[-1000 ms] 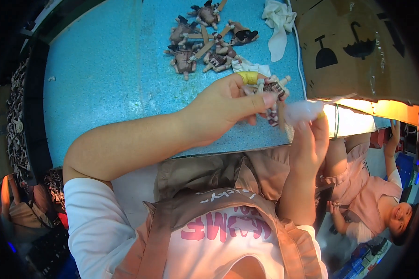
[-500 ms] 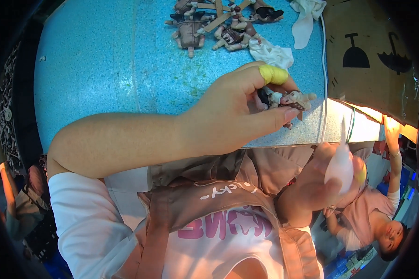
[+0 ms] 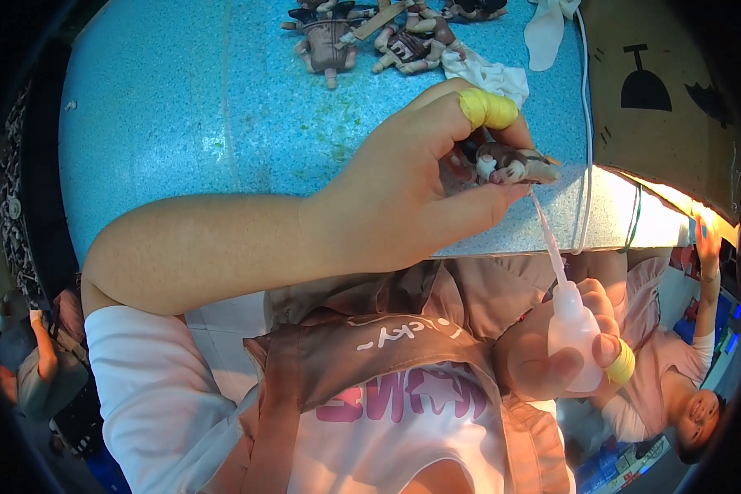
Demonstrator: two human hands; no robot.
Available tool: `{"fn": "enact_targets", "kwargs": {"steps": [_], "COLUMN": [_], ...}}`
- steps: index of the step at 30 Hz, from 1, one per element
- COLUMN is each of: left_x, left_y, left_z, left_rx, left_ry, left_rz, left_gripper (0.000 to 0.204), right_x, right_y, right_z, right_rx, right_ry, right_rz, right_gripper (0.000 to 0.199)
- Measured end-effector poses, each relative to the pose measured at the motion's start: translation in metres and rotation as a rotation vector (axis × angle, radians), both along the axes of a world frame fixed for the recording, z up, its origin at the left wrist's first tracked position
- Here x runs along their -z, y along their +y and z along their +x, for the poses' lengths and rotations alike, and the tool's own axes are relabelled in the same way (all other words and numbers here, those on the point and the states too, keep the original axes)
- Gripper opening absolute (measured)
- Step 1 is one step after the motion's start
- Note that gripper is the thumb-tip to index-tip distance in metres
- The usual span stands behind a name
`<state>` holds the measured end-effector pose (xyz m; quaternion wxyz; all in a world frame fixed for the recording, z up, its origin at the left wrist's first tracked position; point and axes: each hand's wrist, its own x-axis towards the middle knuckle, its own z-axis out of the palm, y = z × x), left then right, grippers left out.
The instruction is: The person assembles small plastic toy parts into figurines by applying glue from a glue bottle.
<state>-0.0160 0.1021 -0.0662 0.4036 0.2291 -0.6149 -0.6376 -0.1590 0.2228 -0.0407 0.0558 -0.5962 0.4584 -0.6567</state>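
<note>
My left hand (image 3: 420, 177), with yellow tape round its index finger, grips a small brown and cream toy figure (image 3: 514, 165) between thumb and fingers. The fingers hide part of the figure. In my right hand (image 3: 528, 356) is a translucent white squeeze bottle (image 3: 575, 333), held upright with its long thin nozzle (image 3: 549, 235) pointing up. The nozzle's tip is right at the underside of the figure, by my left thumb; whether it touches I cannot tell. Yellow tape also wraps a finger of the right hand.
Several similar figures (image 3: 328, 45) lie at the far side of the blue speckled table (image 3: 156, 123), beside a white cloth (image 3: 490, 74) and wooden sticks. A white cable (image 3: 586, 123) runs along a cardboard box (image 3: 646, 140) at the right. A co-worker (image 3: 663, 362) sits beyond it.
My right hand has brought the bottle's nozzle leftward to the figure. My left hand has turned the figure and raised it slightly away from me.
</note>
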Motion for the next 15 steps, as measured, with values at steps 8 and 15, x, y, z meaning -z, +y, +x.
{"fn": "enact_targets", "kwargs": {"steps": [8, 15], "left_x": [-0.002, -0.002], "left_y": [0.002, 0.002], "left_z": [0.0, 0.001], "left_rx": [-0.005, -0.009], "left_ry": [0.023, 0.012], "left_rz": [0.022, 0.009], "left_gripper": [0.031, 0.03], "right_x": [-0.004, -0.014], "right_y": [0.003, 0.008], "right_z": [-0.006, -0.02], "right_rx": [-0.096, -0.222], "right_ry": [0.084, 0.138], "right_rz": [0.072, 0.179], "right_gripper": [0.032, 0.039]}}
